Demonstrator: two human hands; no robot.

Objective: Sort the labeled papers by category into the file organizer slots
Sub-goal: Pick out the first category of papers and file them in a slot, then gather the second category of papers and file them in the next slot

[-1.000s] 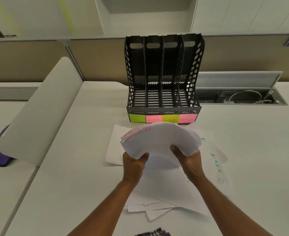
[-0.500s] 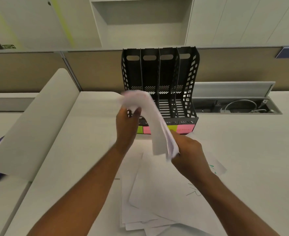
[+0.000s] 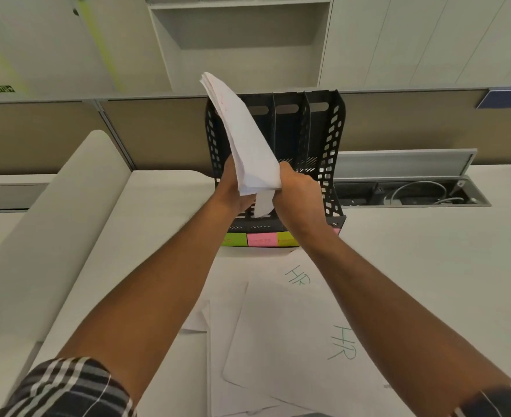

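A black file organizer (image 3: 329, 152) with several slots stands at the back of the desk, with green, pink and yellow labels (image 3: 261, 239) along its front. Both hands hold one bundle of white papers (image 3: 245, 136) upright in front of the organizer's left slots. My left hand (image 3: 233, 191) grips the bundle's lower left edge, and my right hand (image 3: 296, 194) grips its lower right edge. The bundle's top tilts left, above the organizer. Several loose sheets lie on the desk below my arms, two marked "HR" (image 3: 343, 346) in green.
A curved grey divider panel (image 3: 53, 230) lies along the desk's left side. An open cable tray (image 3: 410, 194) with wires sits right of the organizer. A brown partition wall and white cabinets stand behind.
Both hands raised the paper bundle from above the desk to upright in front of the organizer's left slots. The view tilted upward and moved closer to the organizer.
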